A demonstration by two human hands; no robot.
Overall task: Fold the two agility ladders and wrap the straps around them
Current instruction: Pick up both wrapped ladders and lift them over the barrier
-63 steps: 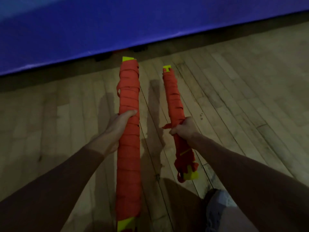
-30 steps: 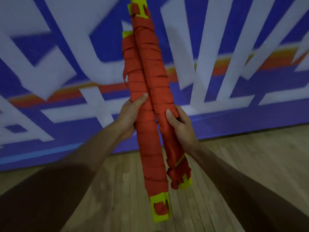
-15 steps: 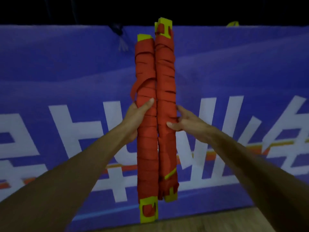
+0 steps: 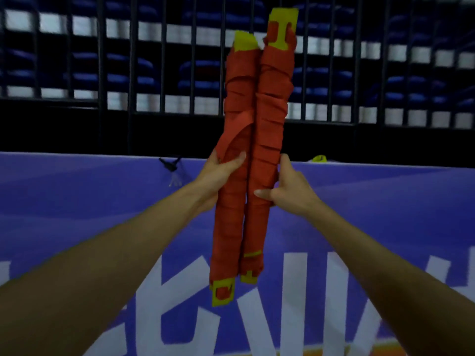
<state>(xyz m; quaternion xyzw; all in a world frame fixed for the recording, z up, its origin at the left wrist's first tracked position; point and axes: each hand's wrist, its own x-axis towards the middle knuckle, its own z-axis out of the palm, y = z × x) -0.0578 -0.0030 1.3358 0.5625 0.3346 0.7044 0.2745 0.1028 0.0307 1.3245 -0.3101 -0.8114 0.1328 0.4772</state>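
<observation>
Between two hands (image 4: 218,173) (image 4: 291,194), two wrapped ladders (image 4: 228,227) (image 4: 272,98)

Red-strapped, yellow-ended ladder bundles (image 4: 253,155); blue banner (image 4: 102,201) with white lettering.

Single head-worn view, wide-angle. Faces forward, roughly level, toward blue banner (image 4: 102,201) and dark railing (image 4: 164,60) above it. Close in: wrapped ladders (image 4: 270,111) at arm's length, centre frame.

Left ladder bundle (image 4: 227,227), right ladder bundle (image 4: 270,119): red woven cloth strap wrap, matt, creased. Rung ends (image 4: 282,18): yellow plastic, smooth. Banner (image 4: 102,201): smooth, slight sheen. Railing (image 4: 100,60): dark metal.
</observation>
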